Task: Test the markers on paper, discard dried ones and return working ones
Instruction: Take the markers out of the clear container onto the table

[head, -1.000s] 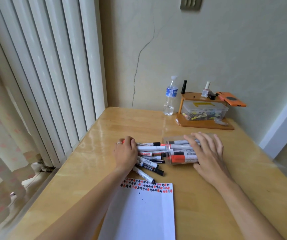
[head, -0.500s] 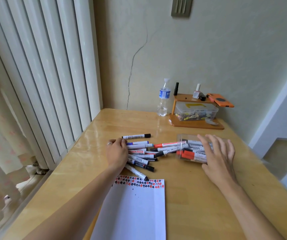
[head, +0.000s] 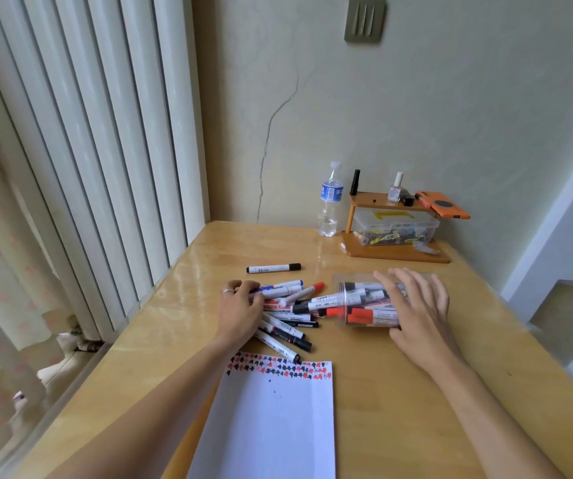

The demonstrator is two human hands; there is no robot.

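- The clear jar [head: 368,300] lies on its side on the table [head: 416,392], its long axis running left to right, its mouth facing left toward the pile of markers [head: 288,316].
- Markers spill from that mouth; most lie roughly left to right, and a few nearest the paper [head: 271,423] slant toward me.
- One black-capped marker [head: 273,268] lies apart beyond the pile, cap pointing right.
- My right hand [head: 416,305] rests on top of the jar, palm down, fingers spread and straight.
- My left hand [head: 238,311] sits on the pile's left end, knuckles up, fingers curled over the marker ends; I cannot tell whether it grips any.
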